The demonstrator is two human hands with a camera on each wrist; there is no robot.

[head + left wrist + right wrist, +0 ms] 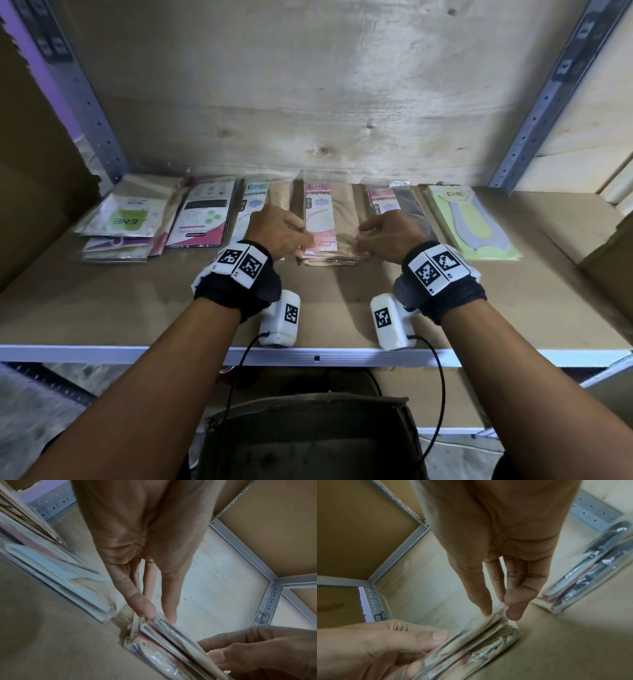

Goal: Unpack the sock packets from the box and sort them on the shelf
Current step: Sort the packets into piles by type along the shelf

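On a plywood-backed metal shelf, left hand and right hand pinch the near corners of the pink-label beige stocking stack, mid-row; squaring edges evenly should keep piles separate.

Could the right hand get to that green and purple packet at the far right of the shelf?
Probably yes: the green and purple packet lies uncovered just beyond the right hand, though that hand first must release the beige packets.
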